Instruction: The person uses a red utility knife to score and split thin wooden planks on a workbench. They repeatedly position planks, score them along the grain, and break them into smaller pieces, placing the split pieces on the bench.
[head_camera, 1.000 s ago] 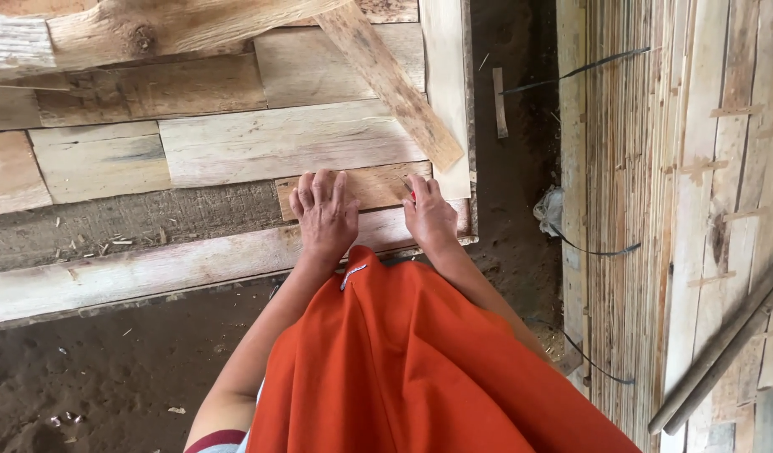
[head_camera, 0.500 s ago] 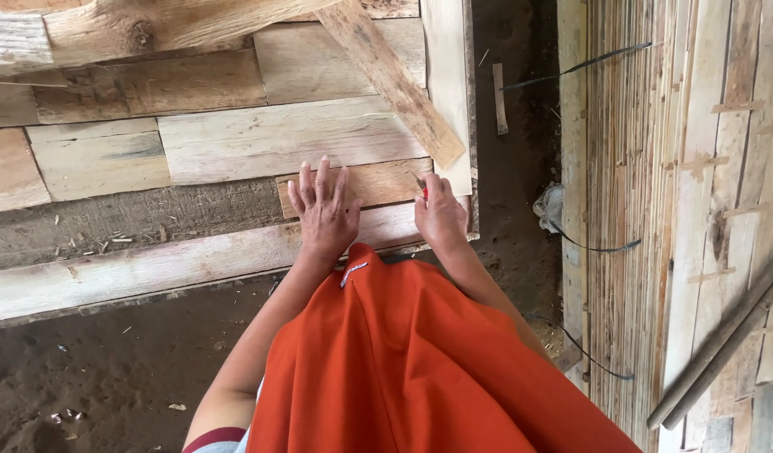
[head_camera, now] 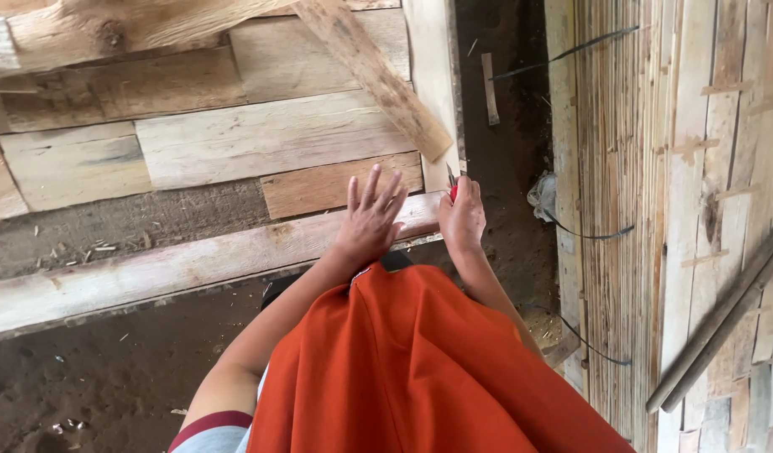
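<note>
My left hand (head_camera: 370,220) hovers with fingers spread over a pale wooden plank (head_camera: 177,268) that runs along the low frame's near edge. My right hand (head_camera: 462,220) is closed around a small red-handled tool (head_camera: 453,186) whose dark metal tip points up, close to the upright white post (head_camera: 433,75). The two hands are a short way apart. An orange cloth (head_camera: 403,369) covers my lap below them and hides my wrists' lower parts.
Rough planks (head_camera: 261,138) of mixed colour form a platform ahead, with a diagonal board (head_camera: 378,75) lying across them. Dirt floor (head_camera: 84,394) lies at the lower left. A bamboo slat wall (head_camera: 647,210) stands to the right, with a leaning pole (head_camera: 722,319).
Both hands have lifted off the brown board. My left fingers have spread wider and my right hand now shows a small red-handled tool.
</note>
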